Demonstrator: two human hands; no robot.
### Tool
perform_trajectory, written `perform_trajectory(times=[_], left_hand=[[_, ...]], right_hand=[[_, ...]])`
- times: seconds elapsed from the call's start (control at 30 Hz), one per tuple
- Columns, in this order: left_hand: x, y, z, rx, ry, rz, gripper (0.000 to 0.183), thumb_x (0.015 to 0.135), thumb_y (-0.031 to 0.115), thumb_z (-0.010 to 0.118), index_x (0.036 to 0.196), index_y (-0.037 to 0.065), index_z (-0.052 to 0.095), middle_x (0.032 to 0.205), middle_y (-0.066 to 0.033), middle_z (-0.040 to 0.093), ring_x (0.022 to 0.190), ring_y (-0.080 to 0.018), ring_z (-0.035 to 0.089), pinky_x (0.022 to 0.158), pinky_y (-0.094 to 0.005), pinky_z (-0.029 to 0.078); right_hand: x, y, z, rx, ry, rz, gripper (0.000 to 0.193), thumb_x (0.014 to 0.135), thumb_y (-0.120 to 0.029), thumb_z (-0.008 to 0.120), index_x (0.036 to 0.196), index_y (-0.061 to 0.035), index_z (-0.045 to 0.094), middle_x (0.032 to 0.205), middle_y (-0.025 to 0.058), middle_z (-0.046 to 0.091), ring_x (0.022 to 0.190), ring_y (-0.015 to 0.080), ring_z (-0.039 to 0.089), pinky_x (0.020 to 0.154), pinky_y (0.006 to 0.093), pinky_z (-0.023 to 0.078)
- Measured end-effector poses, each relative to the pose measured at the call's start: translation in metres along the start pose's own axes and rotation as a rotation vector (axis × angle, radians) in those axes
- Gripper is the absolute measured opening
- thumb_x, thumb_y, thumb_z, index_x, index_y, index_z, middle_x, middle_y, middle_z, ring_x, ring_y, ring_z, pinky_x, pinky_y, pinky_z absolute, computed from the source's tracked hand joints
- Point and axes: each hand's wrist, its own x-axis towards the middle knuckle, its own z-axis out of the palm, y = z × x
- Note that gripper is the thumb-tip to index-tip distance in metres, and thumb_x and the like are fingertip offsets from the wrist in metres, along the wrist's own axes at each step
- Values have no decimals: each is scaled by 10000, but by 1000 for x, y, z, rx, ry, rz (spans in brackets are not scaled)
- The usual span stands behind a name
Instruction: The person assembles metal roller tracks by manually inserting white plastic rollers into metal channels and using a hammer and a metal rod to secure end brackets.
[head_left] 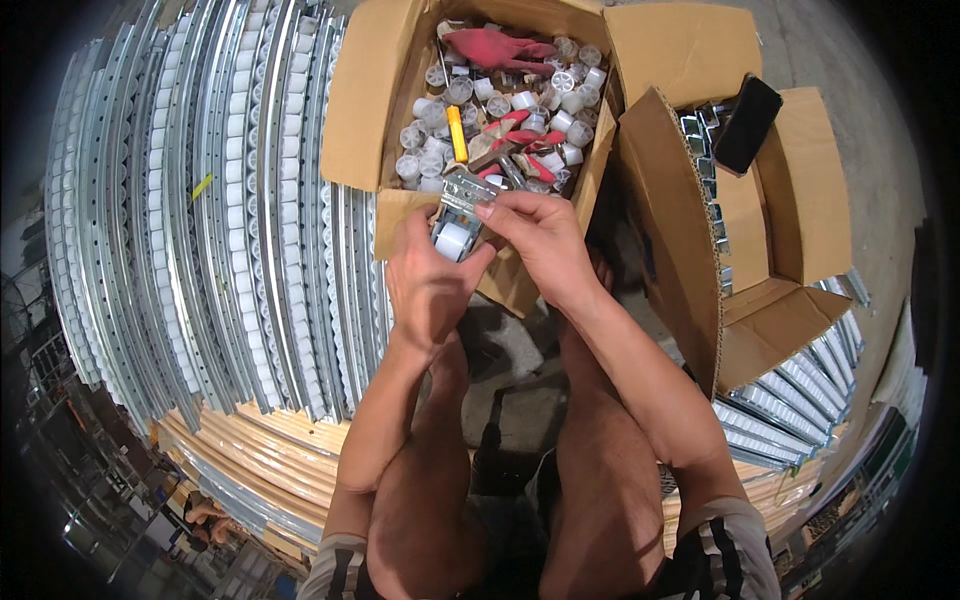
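Note:
Between my knees, a small metal bracket [468, 190] with a white roller [453, 241] in it is held in both hands. My left hand [425, 285] wraps round its lower part, fingers on one side and thumb on the other. At its upper right edge, my right hand [548, 238] pinches the metal between thumb and fingertips. Just beyond is an open cardboard box [352, 100] with many white plastic rollers [432, 112] inside. Among the rollers lie a red glove [500, 48], a yellow-handled tool [457, 133] and another red-and-grey glove [540, 165].
A second open carton [670, 240] at the right contains metal brackets [692, 150]; a black phone [748, 124] rests on it. Long metal roller tracks [240, 200] lie side by side at the left, above tan tubes [260, 445]. More tracks [800, 395] lie at the lower right.

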Motion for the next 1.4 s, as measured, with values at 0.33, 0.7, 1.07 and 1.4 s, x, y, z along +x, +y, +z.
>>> perform_trajectory(times=[0.33, 0.7, 1.07, 1.4], left_hand=[[4, -3, -2, 56, -11, -109, 710, 679, 318, 912, 1219, -28, 608, 1131, -241, 629, 1028, -438, 641, 872, -464, 533], [7, -16, -1, 20, -1, -121, 930, 668, 373, 908, 1364, -36, 446, 1263, -266, 493, 1044, -491, 623, 840, -531, 541], [12, -18, -5, 130, -116, -151, 708, 756, 454, 839, 1201, -30, 575, 1117, -277, 621, 1000, -468, 652, 843, -524, 536], [34, 27, -54, 108, -174, -72, 652, 803, 432, 802, 1057, -124, 576, 817, -332, 685, 817, -492, 692, 723, -533, 555]], right_hand=[[21, -42, -21, -306, 267, -365, 392, 1029, -240, 570, 1294, 48, 605, 1230, 138, 664, 1098, 216, 632, 988, 337, 472], [12, -21, 12, -923, -319, -444, 617, 1014, -403, 542, 1407, 71, 514, 1424, 287, 540, 1383, 396, 475, 1161, 423, 349], [11, -21, -10, -518, 122, -276, 443, 1057, -334, 528, 1296, 28, 618, 1174, 118, 700, 1094, 164, 618, 989, 321, 467], [-46, 32, 20, -834, -620, 100, 332, 776, -197, 727, 1028, 12, 671, 879, 183, 701, 814, 331, 690, 744, 407, 534]])
